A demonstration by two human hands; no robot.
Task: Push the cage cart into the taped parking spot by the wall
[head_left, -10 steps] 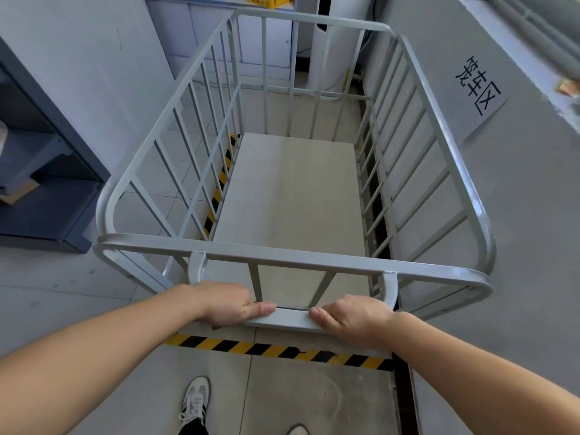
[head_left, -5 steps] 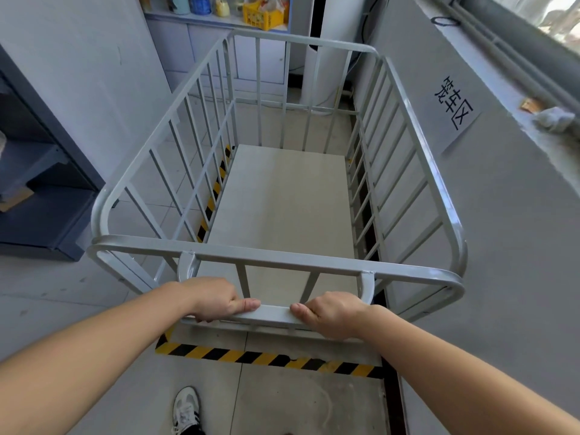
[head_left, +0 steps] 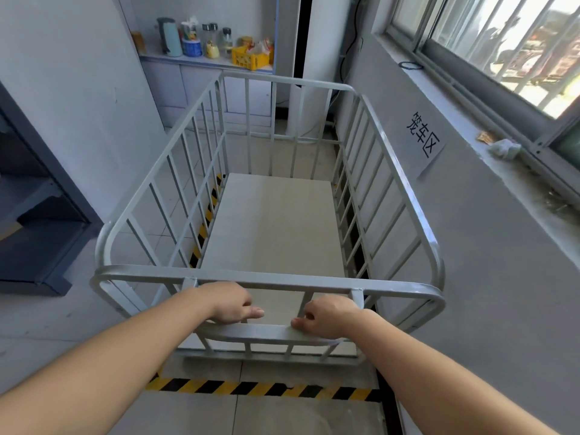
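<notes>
Grey floor tiles (head_left: 47, 324) are bounded at the left by a dark blue metal shelving unit (head_left: 37, 233). Black-and-yellow striped floor tape (head_left: 266, 387) is seen along the left side and behind the near end of the grey barred metal cage cart (head_left: 276, 227), so it is judged parked inside the bay. Its flat grey push bar (head_left: 276, 332) is gripped by the left hand (head_left: 232, 304) and the right hand (head_left: 329, 315), fingers curled over it, beside the grey plastered wall (head_left: 470, 277). Only release is judged left.

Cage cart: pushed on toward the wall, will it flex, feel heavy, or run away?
The cage cart probably stays stiff: its sides are welded-looking metal bars. It likely pushes light, since its deck is bare. On the smooth tiled floor it may coast, so the left hand and right hand gripping the handle bar should check it.
</notes>
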